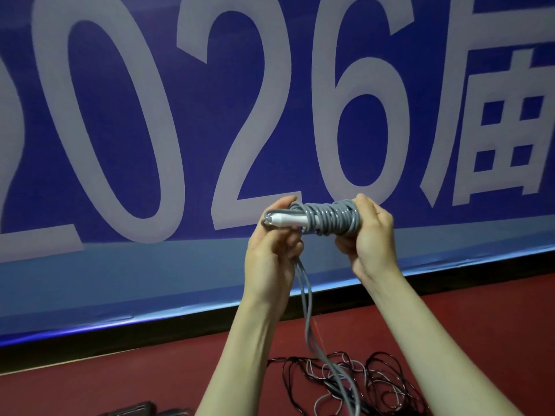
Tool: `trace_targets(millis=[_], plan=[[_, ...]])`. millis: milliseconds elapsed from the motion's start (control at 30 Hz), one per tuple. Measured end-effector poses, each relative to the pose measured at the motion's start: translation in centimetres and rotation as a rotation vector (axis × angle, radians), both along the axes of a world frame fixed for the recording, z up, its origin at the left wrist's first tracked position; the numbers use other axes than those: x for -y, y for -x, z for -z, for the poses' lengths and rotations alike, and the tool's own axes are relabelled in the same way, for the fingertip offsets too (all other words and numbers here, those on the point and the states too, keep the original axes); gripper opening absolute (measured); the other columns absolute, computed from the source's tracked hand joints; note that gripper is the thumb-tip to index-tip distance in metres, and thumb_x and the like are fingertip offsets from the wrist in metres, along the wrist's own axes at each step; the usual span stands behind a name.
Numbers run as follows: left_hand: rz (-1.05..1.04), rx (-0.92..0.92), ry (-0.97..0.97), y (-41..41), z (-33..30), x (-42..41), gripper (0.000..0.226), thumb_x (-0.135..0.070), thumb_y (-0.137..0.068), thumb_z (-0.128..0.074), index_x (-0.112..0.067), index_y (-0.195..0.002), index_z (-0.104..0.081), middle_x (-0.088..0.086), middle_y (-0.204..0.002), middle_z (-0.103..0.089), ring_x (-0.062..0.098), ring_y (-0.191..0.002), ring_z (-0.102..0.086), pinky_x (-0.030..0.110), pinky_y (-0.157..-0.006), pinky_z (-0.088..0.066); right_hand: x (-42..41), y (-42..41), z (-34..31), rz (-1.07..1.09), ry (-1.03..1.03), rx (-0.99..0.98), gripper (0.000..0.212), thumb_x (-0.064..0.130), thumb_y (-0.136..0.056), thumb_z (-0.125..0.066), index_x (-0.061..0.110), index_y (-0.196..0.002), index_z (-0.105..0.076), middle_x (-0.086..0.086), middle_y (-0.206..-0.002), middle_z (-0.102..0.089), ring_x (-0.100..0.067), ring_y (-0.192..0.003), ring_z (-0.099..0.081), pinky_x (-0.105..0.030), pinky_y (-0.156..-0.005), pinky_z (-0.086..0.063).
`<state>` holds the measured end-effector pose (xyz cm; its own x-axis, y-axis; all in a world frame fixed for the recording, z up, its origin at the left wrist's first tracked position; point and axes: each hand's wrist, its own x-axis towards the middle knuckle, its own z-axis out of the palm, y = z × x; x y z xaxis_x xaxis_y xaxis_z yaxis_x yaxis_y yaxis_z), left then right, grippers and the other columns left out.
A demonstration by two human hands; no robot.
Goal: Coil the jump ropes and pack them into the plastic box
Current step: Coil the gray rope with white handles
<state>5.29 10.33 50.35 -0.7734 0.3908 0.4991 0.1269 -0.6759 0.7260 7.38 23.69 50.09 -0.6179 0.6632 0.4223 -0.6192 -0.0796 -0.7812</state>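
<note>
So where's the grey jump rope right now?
In the head view, the grey jump rope is held up right of centre before the blue banner, between the left hand and right hand; its loose end hangs toward the floor.

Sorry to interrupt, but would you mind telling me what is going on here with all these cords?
A person is coiling a grey jump rope around its white handle, held up before a blue banner. The left hand grips the handle end and the right hand grips the wound bundle. Part of the rope hangs down unwound toward the red floor, where more ropes lie tangled. No box is clearly visible.
</note>
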Motion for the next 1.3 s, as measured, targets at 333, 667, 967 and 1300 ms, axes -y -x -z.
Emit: trace_targets(millis=[333,667,967,1300], plan=[[-0.183,0.226,0.233,-0.5,1.1,-2.8,0.041,-0.058,-0.093,-0.043,-0.022,-0.072,-0.042,-0.006,-0.056,-0.026,0.005,-0.043,-0.017,0.019,-0.04,-0.01,1.8,0.1,1.1,0.494,-0.545,-0.171,0.034,0.017,-0.103,-0.034,0.008,-0.072,-0.043,0.007,-0.056,-0.038,-0.01,-0.05,-0.037,-0.015,-0.046,-0.031],[0.017,0.32,0.143,1.0,1.1,-1.5,0.058,-0.073,-0.085,-0.033,-0.019,-0.069,-0.045,-0.003,-0.056,-0.025,0.007,-0.043,-0.014,0.018,-0.042,-0.005,0.9,1.7,2.5,0.304,-0.506,-0.091,0.033,0.031,-0.101,-0.032,0.024,-0.068,-0.035,0.01,-0.059,-0.035,-0.009,-0.054,-0.032,-0.035,-0.048,-0.03],[-0.157,0.187,0.492,0.8,2.4,-2.0,0.049,-0.062,-0.094,-0.029,-0.021,-0.067,-0.032,-0.006,-0.051,-0.023,0.008,-0.04,-0.017,0.017,-0.037,-0.015,0.4,1.5,3.0,0.396,-0.645,-0.097,0.031,0.034,-0.099,-0.028,0.024,-0.069,-0.032,0.012,-0.056,-0.032,-0.007,-0.049,-0.033,-0.029,-0.044,-0.028],[-0.272,0.201,0.436,0.3,1.8,-2.2,0.043,-0.055,-0.096,-0.033,-0.021,-0.072,-0.03,-0.003,-0.054,-0.022,0.007,-0.039,-0.019,0.017,-0.034,-0.02,2.1,1.2,3.4,0.492,-0.731,-0.166,0.027,0.024,-0.101,-0.028,0.015,-0.075,-0.032,0.013,-0.054,-0.029,-0.009,-0.044,-0.032,-0.018,-0.04,-0.02]])
